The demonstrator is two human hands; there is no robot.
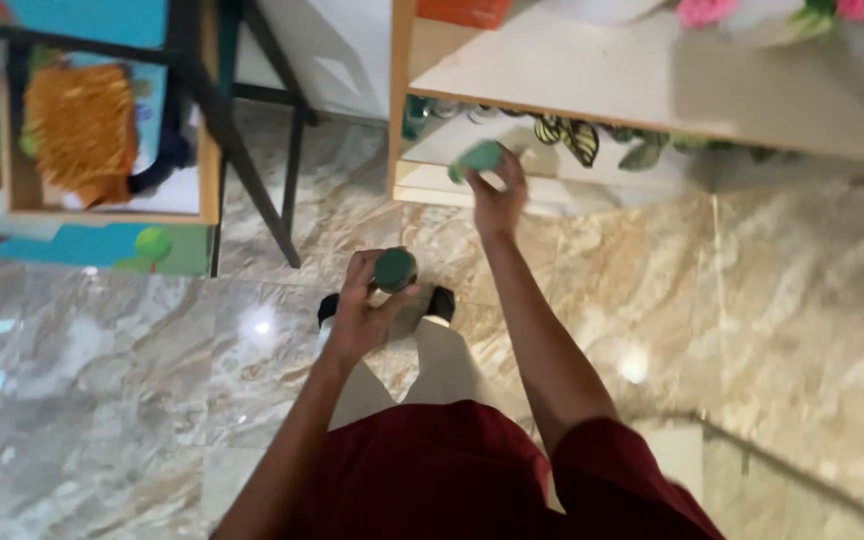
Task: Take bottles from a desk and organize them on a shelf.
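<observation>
A person in a dark red top stands on a polished marble floor [152,420], seen from above, both arms stretched toward a pale wooden shelf unit [552,70]. The left hand [367,310] has its grip wrapped around a dark green round container [394,269], held over the floor just above the person's feet; only its top shows, so its shape below is hidden. The right hand [499,195] reaches farther, its grip closed on a lighter green object [478,158] at the front edge of the lower shelf; motion blur makes that object hard to identify. Deeper in the lower shelf sit butterfly ornaments [572,138] and green leaves, partly shadowed by the board above. Pink flowers [704,10] are cut off at the top edge. To the far left stands a black-framed wooden stand holding an orange fringed item [80,130], its top cropped. Open floor lies to the left and right of the person.
</observation>
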